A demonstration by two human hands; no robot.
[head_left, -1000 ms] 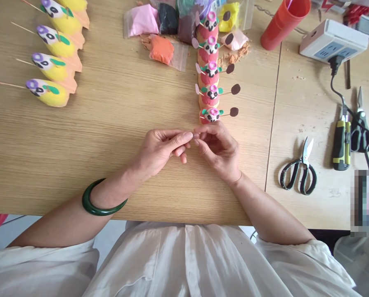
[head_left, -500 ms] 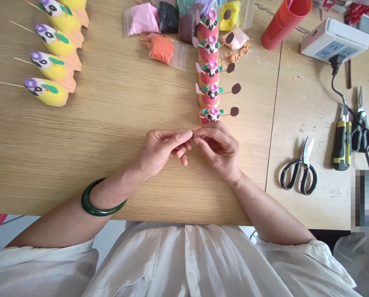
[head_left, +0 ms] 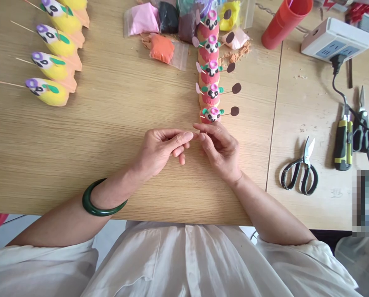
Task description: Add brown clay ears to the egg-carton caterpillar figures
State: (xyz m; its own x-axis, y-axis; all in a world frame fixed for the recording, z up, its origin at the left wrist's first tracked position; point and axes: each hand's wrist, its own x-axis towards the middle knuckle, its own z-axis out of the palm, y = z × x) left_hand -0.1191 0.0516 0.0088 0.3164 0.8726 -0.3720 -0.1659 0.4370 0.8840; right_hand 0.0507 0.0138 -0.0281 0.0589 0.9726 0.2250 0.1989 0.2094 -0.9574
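Observation:
My left hand (head_left: 164, 150) is over the table, thumb and index finger pinched; whatever sits between those tips is too small and hidden to make out. Close beside it, my right hand (head_left: 220, 150) has its thumb and index finger apart near the left fingertips, with nothing plainly visible in the gap. Just beyond both hands runs a row of red clay figures (head_left: 211, 97) with white faces, pink rings and green side pieces. Thin sticks on their sides carry dark brown ovals (head_left: 235, 111) and pale pink ovals (head_left: 197, 88).
Yellow clay figures (head_left: 53, 94) with sticks stand at the far left. Bags of pink clay (head_left: 144, 18) and orange clay (head_left: 162, 48) lie at the back. Rightward are a red cup (head_left: 279, 29), power strip (head_left: 333, 41), scissors (head_left: 305, 165) and a yellow-black cutter (head_left: 343, 144).
My right thumb and index finger have spread apart, out of their pinch at the left fingertips. The dark bit seen between the hands no longer shows. My left hand keeps its pinch.

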